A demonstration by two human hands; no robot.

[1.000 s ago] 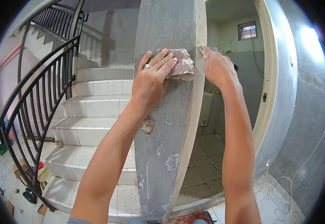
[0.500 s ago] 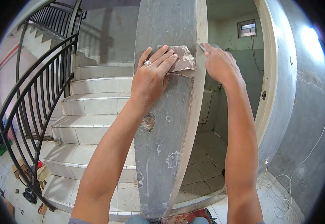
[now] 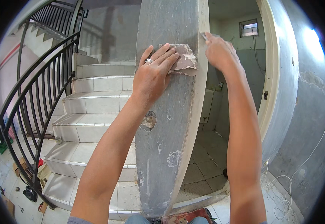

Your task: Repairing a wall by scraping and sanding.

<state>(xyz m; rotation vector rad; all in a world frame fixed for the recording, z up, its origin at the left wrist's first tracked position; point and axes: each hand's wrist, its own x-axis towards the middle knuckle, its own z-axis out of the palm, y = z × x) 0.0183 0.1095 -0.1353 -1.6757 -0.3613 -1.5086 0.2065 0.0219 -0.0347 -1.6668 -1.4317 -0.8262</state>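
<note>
As before, left hand (image 3: 153, 74) pressing sandpaper (image 3: 184, 59), unmoved

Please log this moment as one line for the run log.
left hand: flat on sandpaper against grey door | right hand: at door's edge, thin tool | stairs left

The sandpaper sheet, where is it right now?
In the head view, the sandpaper sheet lies flat against the grey door near its right edge, pressed under the left hand, with the right hand just beside it.
</note>
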